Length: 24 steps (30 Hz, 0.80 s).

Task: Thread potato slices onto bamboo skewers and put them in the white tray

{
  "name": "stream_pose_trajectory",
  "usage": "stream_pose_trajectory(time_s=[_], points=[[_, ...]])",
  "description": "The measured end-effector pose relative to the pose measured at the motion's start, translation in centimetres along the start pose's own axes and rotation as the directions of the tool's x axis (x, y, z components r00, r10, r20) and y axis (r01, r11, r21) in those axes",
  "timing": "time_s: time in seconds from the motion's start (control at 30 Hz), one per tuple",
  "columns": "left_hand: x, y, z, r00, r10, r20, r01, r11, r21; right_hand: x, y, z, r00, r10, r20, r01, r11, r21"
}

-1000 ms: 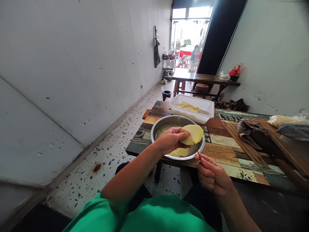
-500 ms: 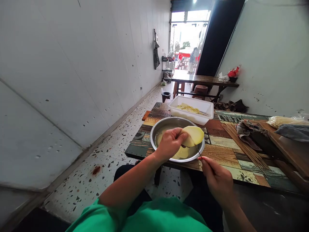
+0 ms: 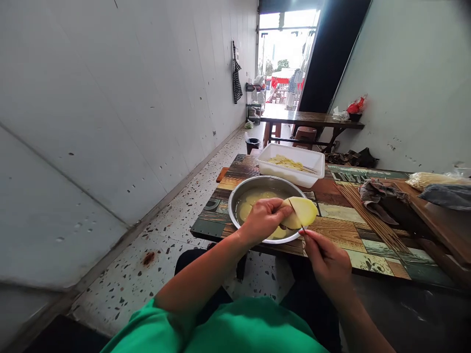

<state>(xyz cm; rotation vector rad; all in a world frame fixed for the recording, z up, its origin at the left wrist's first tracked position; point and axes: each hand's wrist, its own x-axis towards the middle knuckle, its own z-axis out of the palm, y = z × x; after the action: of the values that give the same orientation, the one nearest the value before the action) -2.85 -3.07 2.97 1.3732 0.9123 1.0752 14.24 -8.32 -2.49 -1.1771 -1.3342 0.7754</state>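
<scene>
My left hand (image 3: 270, 215) pinches the near-left edge of a pale yellow potato slice (image 3: 304, 212) over the right part of a steel bowl (image 3: 232, 206). My right hand (image 3: 327, 252) is closed on a thin skewer (image 3: 302, 227), whose length crosses the slice from its lower edge toward the upper left. Fingers hide the skewer's lower end. In the bowl, more potato slices (image 3: 253, 197) lie in cloudy water.
Behind the bowl stands a white plastic tub (image 3: 320, 179) with skewered slices (image 3: 285, 163). Loose bamboo skewers (image 3: 371, 215) lie on the table's right side beside a crumpled cloth (image 3: 379, 198) and a wooden board (image 3: 437, 220). A wall runs along the left.
The skewer has gone further across the potato slice, and my right hand has come up closer to it. The slice has shifted slightly right and down.
</scene>
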Motion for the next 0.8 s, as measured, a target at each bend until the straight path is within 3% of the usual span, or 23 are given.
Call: stream_pose_trajectory(time_s=[0.07,0.1,0.2,0.27,0.33,0.47,0.6,0.7,0.73,0.8], points=[[0.0,-0.4,0.4,0.999,-0.046,-0.017,0.044,0.993,-0.107,0.0,-0.1,-0.5,0.978,0.14,0.156,-0.166,0.973,0.162],[0.1,-0.5,0.5,0.997,-0.068,-0.024,0.063,0.985,-0.162,0.0,-0.1,-0.8,0.937,0.225,0.268,-0.297,0.916,0.27],[0.4,-0.6,0.2,0.991,-0.097,-0.092,0.073,0.969,-0.236,-0.1,-0.1,-1.5,0.75,0.324,0.576,-0.629,0.618,0.471],[0.5,-0.2,-0.2,0.988,-0.096,-0.117,0.068,0.972,-0.226,-0.3,0.0,-1.6,0.705,0.319,0.633,-0.689,0.52,0.505],[0.5,0.4,-0.5,0.992,-0.069,-0.11,0.048,0.982,-0.183,-0.4,0.0,-1.5,0.747,0.331,0.577,-0.647,0.56,0.517],[0.0,1.3,-0.4,0.999,-0.024,-0.044,0.022,0.999,-0.039,-0.4,0.0,-1.0,0.886,0.296,0.357,-0.435,0.797,0.419],[-0.5,1.6,0.4,1.0,-0.011,-0.023,0.011,1.0,-0.001,-0.5,-0.2,-0.8,0.944,0.223,0.242,-0.291,0.91,0.297],[-0.6,1.6,0.8,0.997,0.009,-0.07,-0.012,0.999,-0.04,-0.8,-0.5,-1.2,0.942,0.233,0.243,-0.303,0.902,0.307],[-0.6,1.5,0.9,0.997,0.012,-0.074,-0.016,0.998,-0.055,-0.8,-0.7,-1.3,0.919,0.268,0.289,-0.362,0.865,0.348],[-0.5,1.2,1.1,0.998,-0.009,-0.061,0.002,0.994,-0.112,-0.9,-0.9,-1.7,0.826,0.338,0.45,-0.536,0.717,0.445]])
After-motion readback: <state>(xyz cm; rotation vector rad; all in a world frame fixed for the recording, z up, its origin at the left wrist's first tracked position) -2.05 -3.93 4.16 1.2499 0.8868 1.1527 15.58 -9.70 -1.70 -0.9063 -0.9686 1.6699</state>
